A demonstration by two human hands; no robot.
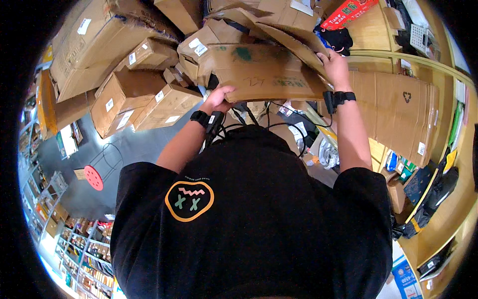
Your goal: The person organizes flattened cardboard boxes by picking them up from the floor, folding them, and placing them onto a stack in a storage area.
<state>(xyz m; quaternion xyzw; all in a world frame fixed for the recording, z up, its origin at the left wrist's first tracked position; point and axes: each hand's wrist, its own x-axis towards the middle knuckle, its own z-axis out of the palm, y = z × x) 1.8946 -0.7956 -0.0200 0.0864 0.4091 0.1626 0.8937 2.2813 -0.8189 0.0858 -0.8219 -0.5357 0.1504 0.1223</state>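
In front of me is a large brown cardboard carton [269,73], partly collapsed, with green print on its broad panel and loose flaps. My left hand [220,98] grips the panel's near left corner, fingers partly hidden beneath it. On the other side, my right hand [335,69] holds the edge of a raised cardboard flap [295,46], thumb and fingers around it. Dark straps with small devices sit on both wrists, and black cables [287,123] run between my arms below the carton.
Several cardboard boxes [123,99] are piled to the left, above a grey floor [130,147]. A red round stool [93,178] stands there. Right of me, a flat cardboard sheet [396,112] leans against wooden shelving [368,33]. Loose wrappings [328,153] lie below my right arm.
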